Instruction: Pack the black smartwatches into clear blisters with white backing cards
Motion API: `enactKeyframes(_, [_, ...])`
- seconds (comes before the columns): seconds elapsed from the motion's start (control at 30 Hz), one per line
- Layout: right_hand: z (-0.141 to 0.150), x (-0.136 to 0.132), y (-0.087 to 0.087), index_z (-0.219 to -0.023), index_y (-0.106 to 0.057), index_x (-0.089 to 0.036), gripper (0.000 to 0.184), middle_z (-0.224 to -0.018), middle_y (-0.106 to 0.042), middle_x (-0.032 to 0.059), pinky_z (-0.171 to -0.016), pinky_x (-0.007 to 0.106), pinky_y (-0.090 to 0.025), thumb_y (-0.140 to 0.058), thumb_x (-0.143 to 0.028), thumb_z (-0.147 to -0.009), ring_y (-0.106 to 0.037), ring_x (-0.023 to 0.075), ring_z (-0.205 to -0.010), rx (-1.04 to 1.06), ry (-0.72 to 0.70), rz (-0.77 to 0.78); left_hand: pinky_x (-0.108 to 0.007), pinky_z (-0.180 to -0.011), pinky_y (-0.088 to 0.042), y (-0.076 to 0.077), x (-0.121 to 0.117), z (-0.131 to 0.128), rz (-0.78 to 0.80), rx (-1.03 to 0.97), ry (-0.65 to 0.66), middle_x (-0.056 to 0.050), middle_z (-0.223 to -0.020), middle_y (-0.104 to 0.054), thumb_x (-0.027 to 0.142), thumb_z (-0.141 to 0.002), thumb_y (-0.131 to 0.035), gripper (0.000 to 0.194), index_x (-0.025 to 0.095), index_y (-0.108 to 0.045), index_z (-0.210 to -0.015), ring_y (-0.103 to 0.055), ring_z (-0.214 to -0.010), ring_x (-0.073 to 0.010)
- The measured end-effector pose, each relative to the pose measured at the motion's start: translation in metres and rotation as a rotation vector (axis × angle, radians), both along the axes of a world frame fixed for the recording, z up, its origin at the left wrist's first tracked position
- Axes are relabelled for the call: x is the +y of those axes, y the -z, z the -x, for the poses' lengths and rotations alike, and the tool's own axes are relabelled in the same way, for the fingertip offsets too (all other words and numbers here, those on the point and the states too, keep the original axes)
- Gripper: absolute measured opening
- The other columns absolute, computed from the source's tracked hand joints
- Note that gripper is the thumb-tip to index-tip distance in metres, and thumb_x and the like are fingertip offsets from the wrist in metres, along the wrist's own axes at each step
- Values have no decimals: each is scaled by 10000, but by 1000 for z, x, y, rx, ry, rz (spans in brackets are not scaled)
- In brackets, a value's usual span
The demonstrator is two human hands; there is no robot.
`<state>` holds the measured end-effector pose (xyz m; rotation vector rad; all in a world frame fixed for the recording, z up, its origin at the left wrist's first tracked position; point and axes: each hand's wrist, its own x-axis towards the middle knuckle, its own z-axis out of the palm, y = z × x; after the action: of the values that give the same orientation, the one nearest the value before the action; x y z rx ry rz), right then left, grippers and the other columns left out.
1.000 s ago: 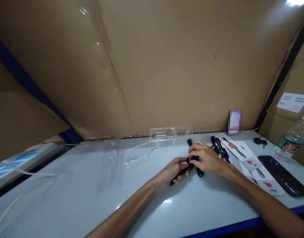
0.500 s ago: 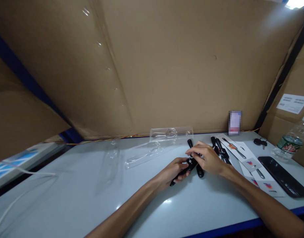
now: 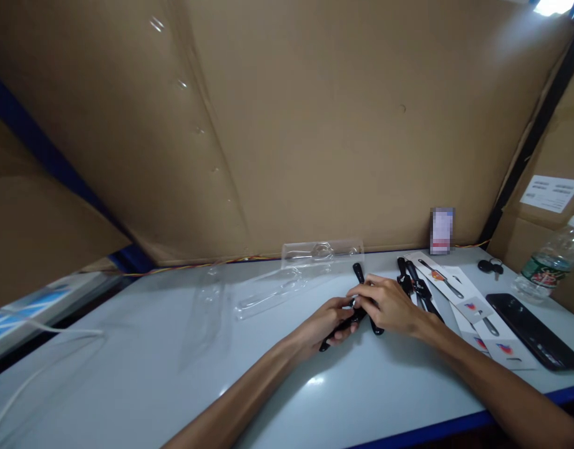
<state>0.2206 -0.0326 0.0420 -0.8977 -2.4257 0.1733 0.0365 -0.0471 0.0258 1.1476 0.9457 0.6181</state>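
Brown cardboard sheeting (image 3: 306, 125) rises behind you along the far edge of the pale counter (image 3: 128, 349), which fills the foreground over a blue front rim. A white-and-blue box (image 3: 38, 305) sits by the counter's left end, a white cable (image 3: 62, 329) looping in front of it. Clear plastic trays lie on the counter: one (image 3: 322, 252) near its far edge, another (image 3: 268, 296) at its middle and a fainter one (image 3: 207, 305) left of the middle. At the counter's right side, printed cards (image 3: 506, 349) overlap, pictured with utensils, beside a glossy black slab (image 3: 535, 330). A clear bottle (image 3: 549, 262) with a green label stands by the counter's right end. Right of the counter's middle, your left hand (image 3: 336, 321) curls around a black tool (image 3: 325, 344), thumb and fingers closed on it, while your right hand (image 3: 383, 302) pinches at the tool's upper end, a small pale part showing at the fingertips, too small to identify. Black handles (image 3: 358, 272) show past your right hand, over the counter's middle-right. More black tools (image 3: 420, 288) rest on the counter beside the cards. A small upright rectangle (image 3: 441, 231), pixelated, stands at its far edge; keys (image 3: 491, 267) lie at its far right.
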Motion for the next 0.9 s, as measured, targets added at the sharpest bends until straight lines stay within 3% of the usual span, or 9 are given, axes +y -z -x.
enactKeyframes(0.4, [-4, 4, -1, -1030, -705, -172, 190, -897, -694, 77, -750, 323, -446, -537, -141, -948, -553, 202, -890, -67, -17, -119, -208, -409, -129, 3, 1, 1, 8, -33, 33, 34, -652, -533, 300, -811, -590, 278, 156, -536, -1042, -308, -418, -39])
enactKeyframes(0.57, [-1, 5, 2, -870, -721, -159, 181, -860, -667, 65, -743, 304, -447, -557, -116, -933, -548, 179, -845, -128, -23, -108, -209, -409, -149, 4, 0, 1, -21, 0, 41, 27, -659, -536, 276, -816, -558, 211, 153, -542, -986, -309, -424, -41])
enactKeyframes(0.77, [-1, 3, 0, -856, -722, -168, 112, -856, -658, 62, -739, 305, -439, -625, -174, -910, -549, 184, -850, -139, -28, -100, -207, -409, -167, 3, -2, 0, -40, 21, 45, 26, -658, -541, 290, -822, -555, 176, 164, -537, -943, -318, -429, -47])
enactKeyframes(0.9, [3, 1, 2, -860, -706, -164, 141, -864, -672, 64, -729, 300, -429, -584, -118, -913, -552, 182, -835, -106, 12, -64, -199, -404, -175, 6, 0, 0, -50, 17, 36, 21, -659, -553, 302, -817, -561, 188, 167, -530, -944, -323, -426, -45])
